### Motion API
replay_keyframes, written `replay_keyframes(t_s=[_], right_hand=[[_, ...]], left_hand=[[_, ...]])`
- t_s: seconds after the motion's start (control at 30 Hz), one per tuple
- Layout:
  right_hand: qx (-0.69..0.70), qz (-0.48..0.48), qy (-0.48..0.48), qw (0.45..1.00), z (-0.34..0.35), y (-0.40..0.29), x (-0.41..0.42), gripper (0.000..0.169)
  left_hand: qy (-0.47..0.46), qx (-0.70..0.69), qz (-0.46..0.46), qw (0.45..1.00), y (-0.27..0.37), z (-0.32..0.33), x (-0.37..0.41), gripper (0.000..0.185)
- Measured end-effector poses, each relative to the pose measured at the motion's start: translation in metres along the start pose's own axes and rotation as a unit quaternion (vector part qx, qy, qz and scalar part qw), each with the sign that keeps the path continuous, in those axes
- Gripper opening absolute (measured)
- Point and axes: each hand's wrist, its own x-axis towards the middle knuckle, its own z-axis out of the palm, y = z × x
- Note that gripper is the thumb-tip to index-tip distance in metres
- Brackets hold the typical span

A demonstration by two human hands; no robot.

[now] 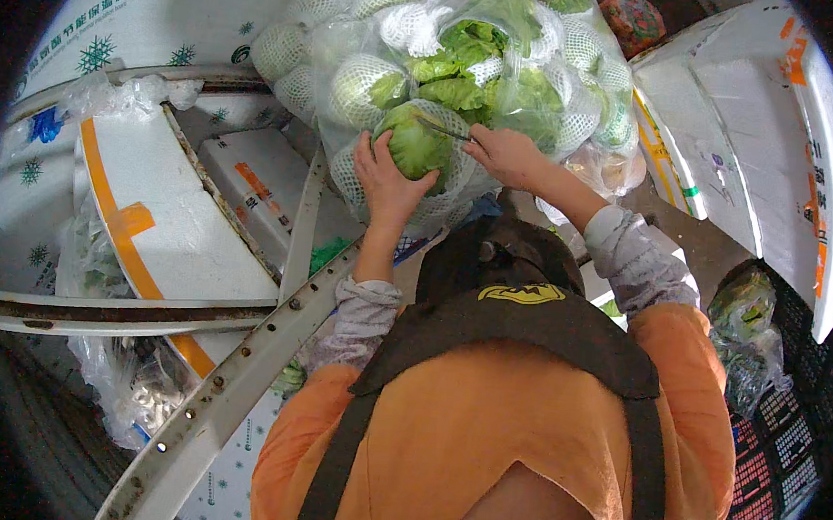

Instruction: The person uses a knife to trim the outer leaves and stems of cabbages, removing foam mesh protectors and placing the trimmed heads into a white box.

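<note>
Spread over the left side of a green head of lettuce (418, 146) is my left hand (391, 180), thumb and fingers curved around it. A white foam net surrounds the lettuce. My right hand (505, 154) grips a small knife (440, 128), whose blade lies against the top of the lettuce. Behind both hands, a large clear plastic bag (498, 93) holds several more heads in white foam nets (359, 88), with loose green leaves (464, 63) among them.
At the left, white foam boxes (170, 202) with orange tape stand behind a perforated metal post (239, 353) and a metal shelf rail (134, 311). More white foam boxes (739, 129) stand at the right, above dark plastic crates (784, 440) and bagged greens (746, 316).
</note>
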Motion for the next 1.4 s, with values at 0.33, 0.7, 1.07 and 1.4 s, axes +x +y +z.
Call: replay_keyframes(t_s=[0.33, 0.7, 1.07, 1.4], right_hand=[[-0.027, -0.043, -0.034, 0.998, 0.002, 0.015, 0.008, 0.039], [-0.038, 0.018, -0.012, 0.999, 0.024, 0.01, 0.025, 0.038], [-0.037, 0.017, -0.082, 0.996, 0.042, 0.03, 0.035, 0.036], [-0.146, -0.046, -0.053, 0.987, 0.056, 0.036, 0.029, 0.017]], left_hand=[[0.048, 0.02, 0.075, 0.996, -0.008, 0.027, -0.012, 0.089], [0.072, 0.0, 0.116, 0.991, -0.014, 0.041, -0.007, 0.083], [0.094, 0.002, 0.163, 0.982, -0.016, 0.055, -0.012, 0.08], [0.101, 0.019, 0.176, 0.979, -0.024, 0.06, -0.012, 0.082]])
